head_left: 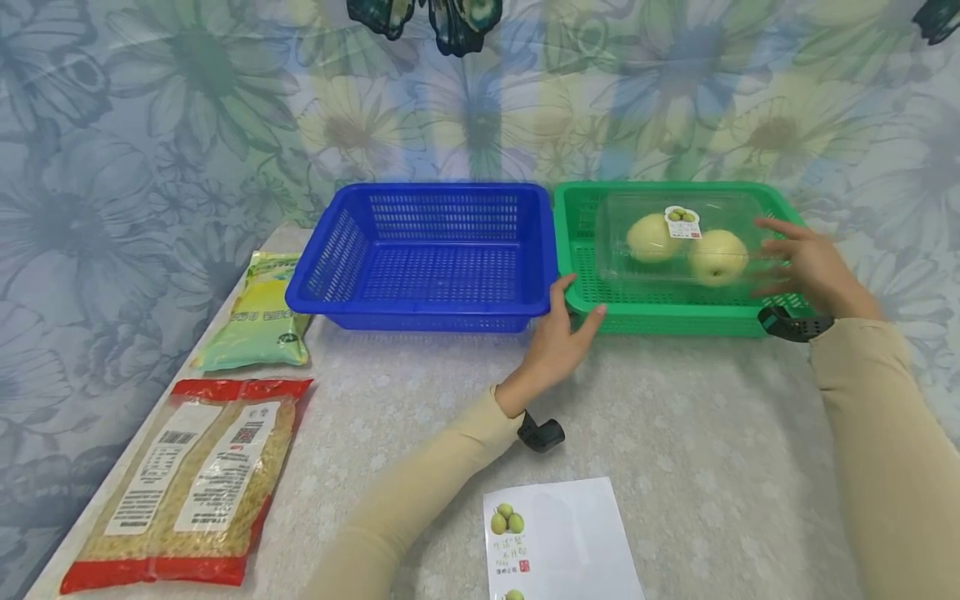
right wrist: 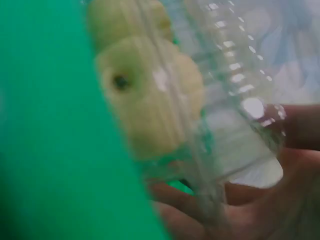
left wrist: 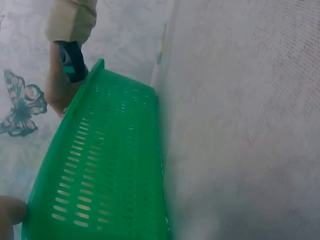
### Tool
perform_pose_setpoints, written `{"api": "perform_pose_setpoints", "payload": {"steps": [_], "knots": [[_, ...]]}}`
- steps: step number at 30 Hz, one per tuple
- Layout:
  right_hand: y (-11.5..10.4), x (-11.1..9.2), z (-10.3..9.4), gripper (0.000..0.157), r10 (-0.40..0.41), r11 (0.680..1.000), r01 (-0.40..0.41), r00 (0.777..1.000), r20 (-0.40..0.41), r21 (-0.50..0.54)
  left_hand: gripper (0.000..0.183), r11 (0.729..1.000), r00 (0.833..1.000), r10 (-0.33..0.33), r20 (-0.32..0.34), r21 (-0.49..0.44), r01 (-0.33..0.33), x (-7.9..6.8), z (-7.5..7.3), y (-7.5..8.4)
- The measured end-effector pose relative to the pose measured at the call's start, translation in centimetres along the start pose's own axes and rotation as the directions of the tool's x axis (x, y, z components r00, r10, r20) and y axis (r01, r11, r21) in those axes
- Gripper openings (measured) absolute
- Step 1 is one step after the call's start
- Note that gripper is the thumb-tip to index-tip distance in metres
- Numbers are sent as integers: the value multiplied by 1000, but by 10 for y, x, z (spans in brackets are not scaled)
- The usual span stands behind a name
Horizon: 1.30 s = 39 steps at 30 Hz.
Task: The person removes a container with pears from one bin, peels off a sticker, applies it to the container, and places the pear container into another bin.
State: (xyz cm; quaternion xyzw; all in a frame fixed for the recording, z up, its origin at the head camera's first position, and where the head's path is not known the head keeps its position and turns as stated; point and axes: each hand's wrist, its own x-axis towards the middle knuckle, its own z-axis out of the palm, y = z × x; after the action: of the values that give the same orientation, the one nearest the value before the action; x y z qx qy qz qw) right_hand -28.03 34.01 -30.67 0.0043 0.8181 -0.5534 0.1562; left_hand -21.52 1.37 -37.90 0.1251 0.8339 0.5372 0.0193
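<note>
A clear plastic box (head_left: 618,225) with two pale yellow pears (head_left: 717,257) and a fruit label (head_left: 682,223) lies tilted inside the green basket (head_left: 675,321). Beside the box's right end is my right hand (head_left: 817,271), its fingers stretched toward it and blurred; in the right wrist view its fingers (right wrist: 175,200) lie close about that end. My left hand (head_left: 551,354) has thumb and forefinger spread at the green basket's front left corner. The left wrist view shows a fingertip (left wrist: 12,212) against the basket's rim.
A blue basket (head_left: 442,321) stands directly left of the green one. At the table's left edge lie a green-yellow bag (head_left: 258,325) and a red-ended bag of grains (head_left: 183,479). White paper (head_left: 566,542) printed with fruit lies at the front. Flowered cloth (head_left: 480,100) hangs behind.
</note>
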Motion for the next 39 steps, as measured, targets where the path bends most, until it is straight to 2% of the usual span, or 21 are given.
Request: {"api": "perform_pose_setpoints", "payload": {"steps": [4,10,13,17,25,33,36,39], "knots": [[7,7,-2,56,45,997,-38,994,103,-70,66,1000,999,-3,34,-19,3,1,-2,0],[10,12,-1,60,56,996,-44,986,157,-81,67,999,998,-8,61,-51,11,3,-5,-2],[10,12,1,60,81,987,-52,979,187,-154,67,999,998,-3,65,-54,6,3,-5,-2],[8,11,6,59,122,957,-58,969,215,-283,68,999,998,-2,62,-51,5,2,-4,-2],[5,13,21,58,128,901,-27,970,207,-433,67,997,999,19,46,-73,-15,3,-5,-5],[2,10,25,58,139,845,0,966,219,-535,69,999,999,15,48,-37,-13,1,-5,-4],[2,9,25,59,139,837,9,964,228,-547,68,1000,999,18,41,-19,-17,1,-5,-4],[4,9,22,61,130,846,13,965,228,-534,68,1000,999,21,39,-7,-21,1,-4,-4]]}}
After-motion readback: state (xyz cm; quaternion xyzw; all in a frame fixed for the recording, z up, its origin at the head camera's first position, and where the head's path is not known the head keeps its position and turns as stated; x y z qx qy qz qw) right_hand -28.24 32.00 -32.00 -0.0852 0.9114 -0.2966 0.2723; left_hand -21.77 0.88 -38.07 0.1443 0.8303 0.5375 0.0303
